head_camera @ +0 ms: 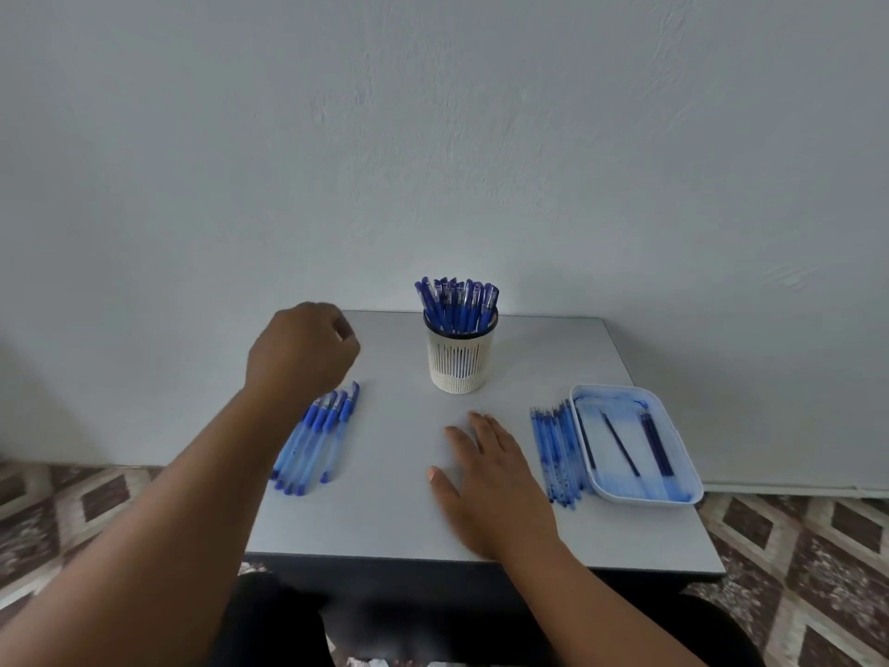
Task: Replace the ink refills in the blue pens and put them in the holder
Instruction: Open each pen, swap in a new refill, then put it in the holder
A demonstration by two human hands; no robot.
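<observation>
Reaching over a small grey table [385, 517], a person works between a row of blue pens [315, 440] and a full pen holder [461, 358].

The left hand [300, 351] hangs raised above the far ends of the loose pens, its fingers curled into a fist that appears to hold nothing, while the right hand [490, 479] lies flat on the tabletop with fingers straight and spread. The white slotted holder stands upright near the table's far edge, packed with capped blue pens. To the right, a batch of ink refills [558, 450] lies in a row just beside a white tray [640, 498], its floor smeared with blue ink, where several dark refills [656, 442] rest. A patterned floor [818, 546] surrounds the table.
</observation>
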